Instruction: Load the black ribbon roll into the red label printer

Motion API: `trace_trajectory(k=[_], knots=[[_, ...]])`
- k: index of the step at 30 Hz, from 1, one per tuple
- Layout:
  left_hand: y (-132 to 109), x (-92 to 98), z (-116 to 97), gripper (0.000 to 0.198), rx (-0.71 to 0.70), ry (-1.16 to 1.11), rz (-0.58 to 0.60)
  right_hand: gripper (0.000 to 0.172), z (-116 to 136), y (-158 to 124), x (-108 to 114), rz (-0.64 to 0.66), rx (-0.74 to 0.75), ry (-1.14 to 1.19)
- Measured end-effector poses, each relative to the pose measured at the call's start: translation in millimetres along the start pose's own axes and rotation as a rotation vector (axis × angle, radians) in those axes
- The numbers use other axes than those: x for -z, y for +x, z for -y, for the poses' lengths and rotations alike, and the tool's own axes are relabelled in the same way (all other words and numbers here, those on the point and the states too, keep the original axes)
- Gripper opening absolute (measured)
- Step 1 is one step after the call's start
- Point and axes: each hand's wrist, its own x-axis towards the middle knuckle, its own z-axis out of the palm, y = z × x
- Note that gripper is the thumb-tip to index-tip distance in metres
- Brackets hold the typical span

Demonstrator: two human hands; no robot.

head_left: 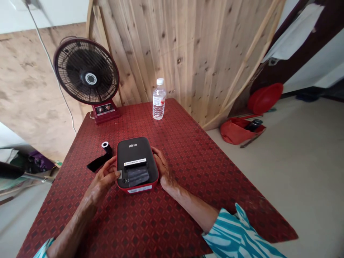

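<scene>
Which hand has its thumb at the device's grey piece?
The left hand: its thumb meets the grey piece on the black-topped device; the right hand is at the opposite side.

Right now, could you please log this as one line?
left hand: touching black device, left side | right hand: touching device, right side | black roll: on table | bottle: upright

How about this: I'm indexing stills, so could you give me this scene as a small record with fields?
Left hand: on the left side of a black-and-red device, thumb over its top edge
Right hand: against the device's right side
Device top: black, with a white label strip and a dark sheet nearer the person
Beside device: dark roll, partly unwound, to its left
Surface: table with red patterned covering
Farther back: fan at left; capped clear bottle
</scene>
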Motion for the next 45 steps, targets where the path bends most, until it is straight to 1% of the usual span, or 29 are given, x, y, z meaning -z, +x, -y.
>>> trace_trajectory(k=[3, 5, 13, 17, 19, 21, 22, 24, 26, 27, 28, 29, 30, 31, 32, 33, 35, 36, 38, 42, 44, 45], knots=[[1, -1.0, -1, 0.074, 0.020, -0.035, 0.047, 0.035, 1, 0, -1, -0.015, 0.003, 0.002], [1, -1.9, -2, 0.074, 0.014, -0.056, 0.058, 0.035, 1, 0, -2, -0.021, 0.003, 0.008], [-1, -6.4, -3, 0.073, -0.011, -0.090, 0.008, 0.041, 4, 0, -2, 0.012, 0.049, -0.014], [-3, -12.3, -4, 0.071, -0.054, -0.064, -0.014, 0.042, 4, 2, -1, 0.029, 0.076, -0.030], [-4, -11.9, -4, 0.070, -0.073, -0.041, -0.023, 0.042, 4, 4, 0, 0.030, 0.090, -0.035], [-6, -7.3, -6, 0.067, -0.112, 0.039, -0.040, 0.043, 4, 5, -1, 0.036, 0.100, -0.039], [-7, -4.0, -10, 0.064, -0.151, 0.116, -0.059, 0.043, 3, 5, -1, 0.038, 0.105, -0.041], [-7, 0.9, -22, 0.054, -0.266, 0.341, -0.101, 0.043, 2, 6, -1, 0.040, 0.116, -0.043], [-4, -1.6, -39, 0.039, -0.418, 0.632, -0.110, 0.042, 1, 7, -1, 0.040, 0.133, -0.046], [0, -6.8, -49, 0.033, -0.491, 0.783, -0.081, 0.041, 1, 7, -1, 0.041, 0.143, -0.048], [5, -14.6, -58, 0.030, -0.555, 0.942, -0.016, 0.041, 0, 7, -2, 0.040, 0.152, -0.051], [11, -24.4, -67, 0.029, -0.610, 1.087, 0.073, 0.040, 0, 8, -2, 0.038, 0.162, -0.055], [19, -35.3, -74, 0.030, -0.623, 1.226, 0.180, 0.040, -1, 8, -2, 0.036, 0.171, -0.058], [27, -46.4, -79, 0.031, -0.601, 1.364, 0.274, 0.040, -1, 8, -2, 0.034, 0.178, -0.061], [35, -56.9, -83, 0.032, -0.531, 1.512, 0.336, 0.039, -2, 8, -2, 0.032, 0.184, -0.066], [43, -65.9, -85, 0.034, -0.449, 1.643, 0.386, 0.039, -2, 8, -2, 0.032, 0.188, -0.072], [56, -78.2, -86, 0.034, -0.303, 1.830, 0.443, 0.037, -3, 9, -2, 0.040, 0.192, -0.084], [61, -81.2, -86, 0.032, -0.262, 1.877, 0.462, 0.037, -3, 9, -2, 0.042, 0.192, -0.088], [68, -81.4, -85, 0.028, -0.241, 1.899, 0.502, 0.036, -2, 9, -1, 0.046, 0.190, -0.090], [74, -71.9, -86, 0.022, -0.250, 1.819, 0.606, 0.035, 0, 9, -1, 0.049, 0.185, -0.088], [73, -68.7, -87, 0.023, -0.260, 1.769, 0.615, 0.034, 1, 8, -1, 0.050, 0.181, -0.087], [71, -68.3, -87, 0.022, -0.270, 1.750, 0.599, 0.034, 1, 8, -1, 0.048, 0.179, -0.086]])
